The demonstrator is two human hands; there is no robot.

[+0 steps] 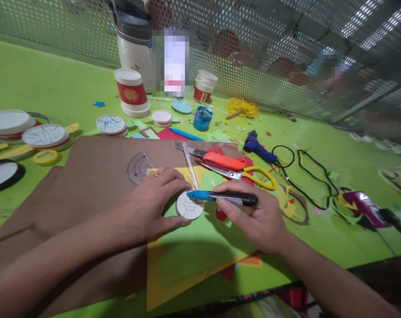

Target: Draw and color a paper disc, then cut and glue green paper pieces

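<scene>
Now the right hand (260,223) grips one marker (235,198) and the left hand (152,202) holds one white disc (189,208).

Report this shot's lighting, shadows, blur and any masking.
Head view: pixelation masks a patch beside the white canister and another over the mesh screen; bright streaks glare at upper right; soft shadow lies on the green paper near the right hand; the purple object looks smeared, the marker clearer.

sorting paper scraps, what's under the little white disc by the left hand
Light green paper shows around the white disc, with a yellow sheet sticking out past that paper's left edge. Whatever lies directly under the disc is covered.
</scene>
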